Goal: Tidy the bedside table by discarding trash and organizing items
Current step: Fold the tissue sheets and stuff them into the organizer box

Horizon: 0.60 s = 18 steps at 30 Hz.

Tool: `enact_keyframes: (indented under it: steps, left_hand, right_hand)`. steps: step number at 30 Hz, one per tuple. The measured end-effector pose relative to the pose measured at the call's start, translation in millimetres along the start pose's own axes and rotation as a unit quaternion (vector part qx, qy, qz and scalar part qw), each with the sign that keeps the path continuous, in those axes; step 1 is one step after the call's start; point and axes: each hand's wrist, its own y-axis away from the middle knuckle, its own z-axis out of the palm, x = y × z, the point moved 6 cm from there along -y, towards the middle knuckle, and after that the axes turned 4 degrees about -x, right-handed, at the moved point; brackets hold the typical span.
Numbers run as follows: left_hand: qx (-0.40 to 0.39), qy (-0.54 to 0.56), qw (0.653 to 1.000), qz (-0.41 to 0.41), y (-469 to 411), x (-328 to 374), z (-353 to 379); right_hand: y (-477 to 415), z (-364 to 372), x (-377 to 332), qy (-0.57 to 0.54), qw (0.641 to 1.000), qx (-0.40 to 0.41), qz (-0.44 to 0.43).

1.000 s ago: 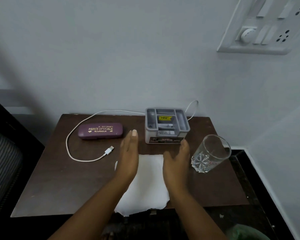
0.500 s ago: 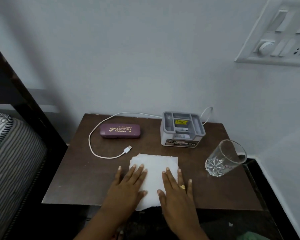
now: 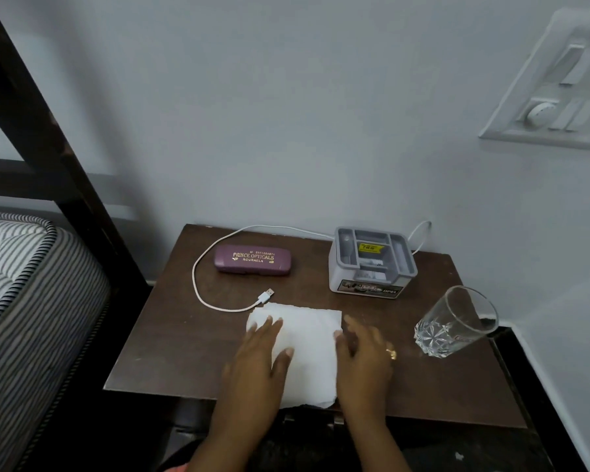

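We are pressing our left hand (image 3: 256, 359) flat on the left half of the white paper (image 3: 307, 356). Its fingers (image 3: 266, 330) are lying straight and close together, pointing away from us, and the thumb (image 3: 283, 357) is spreading out to the right, further onto the paper. Our right hand (image 3: 365, 362) is sitting at the paper's right edge with its palm down on the brown table (image 3: 171, 342). Its thumb tip (image 3: 338, 335) is touching that edge, and its fingers (image 3: 358, 330) are stretching forward just right of the paper. They are blurred, so we cannot tell whether they are spread or together. A gold ring (image 3: 391, 354) is showing on this hand, on the side away from the paper.

The paper is lying on the table directly in front of us, its near edge reaching the table's front edge.

A white cable (image 3: 198, 284) is looping behind and to the left of the paper, and its plug (image 3: 266, 296) is lying just beyond the paper's far left corner. A purple case (image 3: 252, 260) is lying further behind the paper, inside the loop. A grey organizer (image 3: 372, 264) is standing behind the paper's right corner. A clear glass (image 3: 453, 321) is standing to the right of the paper, apart from our right hand. A striped mattress (image 3: 21, 284) is lying well to the left of the paper, and a switchboard (image 3: 559, 97) is hanging on the wall high above and to its right.
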Motion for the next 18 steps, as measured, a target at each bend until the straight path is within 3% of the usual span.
enact_keyframes:
  steps: [3, 7, 18]
  left_hand:
    - [0.0, 0.165, 0.984, -0.074, 7.8, -7.1, 11.6]
    - [-0.022, 0.258, 0.957, -0.129, 3.9, -22.4, 22.2]
    - [-0.063, 0.286, 0.941, -0.17, -1.9, -32.6, 37.7]
  right_hand:
    - [-15.3, 2.2, 4.6, -0.09, 0.994, 0.004, 0.063]
    - [-16.5, 16.2, 2.2, -0.03, 0.997, -0.043, 0.053]
    - [-13.4, 20.6, 2.6, 0.008, 0.999, -0.028, 0.035]
